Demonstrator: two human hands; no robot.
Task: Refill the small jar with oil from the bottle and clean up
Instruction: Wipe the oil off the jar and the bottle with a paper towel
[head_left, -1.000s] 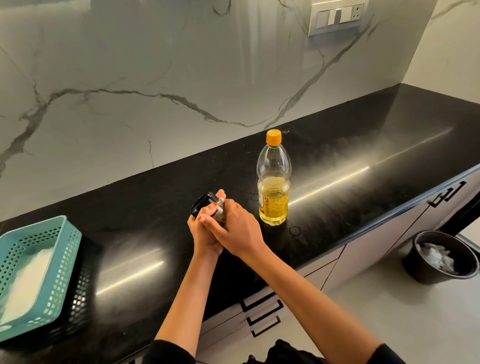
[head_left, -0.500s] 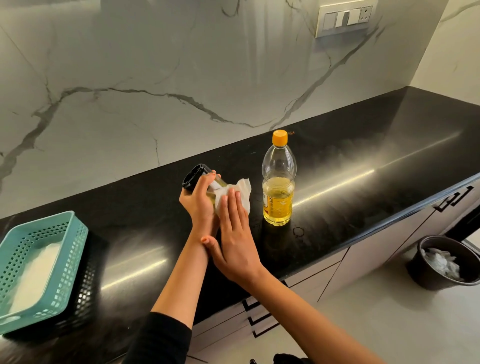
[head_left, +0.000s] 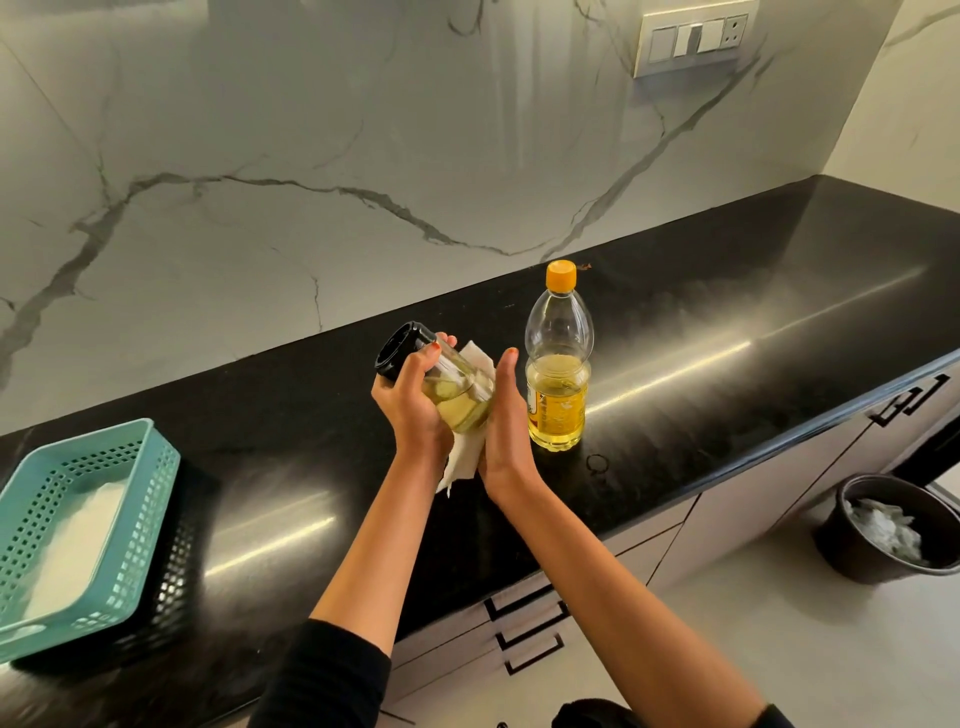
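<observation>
My left hand (head_left: 408, 402) grips a small glass jar (head_left: 460, 397) with a black lid (head_left: 400, 349), tilted lid-up to the left above the black counter (head_left: 727, 322). Yellow oil shows inside the jar. My right hand (head_left: 501, 423) presses a white paper tissue (head_left: 462, 462) against the jar's bottom and side with straight fingers. The oil bottle (head_left: 558, 374), clear plastic with an orange cap and roughly a third full, stands upright just right of my hands.
A teal perforated basket (head_left: 150, 499) holding white tissues sits at the counter's left end. A dark bin (head_left: 857, 561) with crumpled paper stands on the floor at the right. Drawers with black handles (head_left: 530, 639) lie below the counter edge. A small ring mark (head_left: 597, 462) shows near the bottle.
My right hand has slid down and round the jar's right side with the tissue. The jar has turned so more of its glass shows. The bottle has not moved.
</observation>
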